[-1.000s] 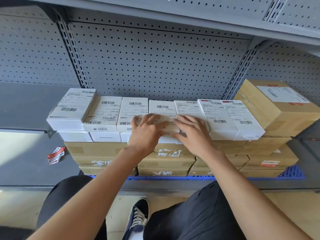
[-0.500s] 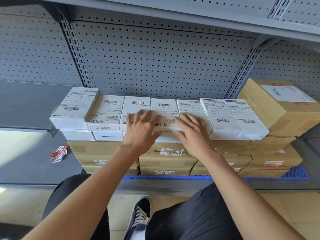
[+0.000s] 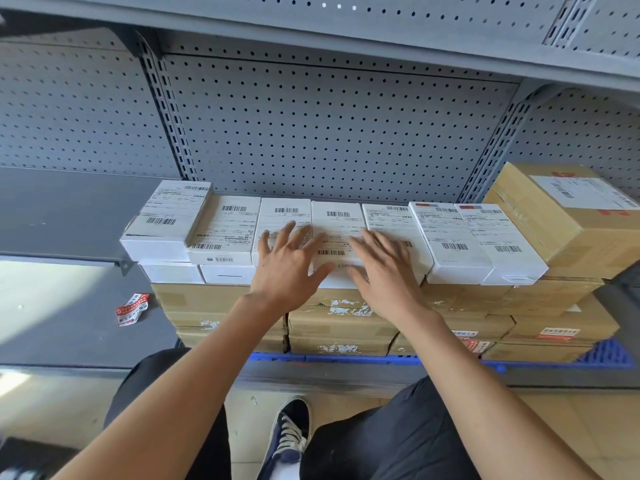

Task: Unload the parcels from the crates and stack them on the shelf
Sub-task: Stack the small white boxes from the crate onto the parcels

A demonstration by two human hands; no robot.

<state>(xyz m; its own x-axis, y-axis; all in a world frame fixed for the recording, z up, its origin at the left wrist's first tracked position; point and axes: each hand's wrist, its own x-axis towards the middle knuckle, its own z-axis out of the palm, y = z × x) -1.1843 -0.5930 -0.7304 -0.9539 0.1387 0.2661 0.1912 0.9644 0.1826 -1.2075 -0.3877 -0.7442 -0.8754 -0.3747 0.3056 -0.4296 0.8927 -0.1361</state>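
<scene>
On the white box (image 3: 337,237) in the shelf (image 3: 69,209) row: left hand (image 3: 287,268) slid left, right hand (image 3: 384,275) alongside, both flat and open, gripping nothing. Box looks placed; next parcel due.

I see a grey shelf (image 3: 86,327) at lower left, carrying a crumpled red wrapper (image 3: 132,309) and a blue pallet (image 3: 602,355) under brown boxes (image 3: 341,327).

Crumpled red-white label scrap (image 3: 132,309) on grey ledge; dark sneaker (image 3: 288,434), white laces, on tan floor (image 3: 571,431)
</scene>
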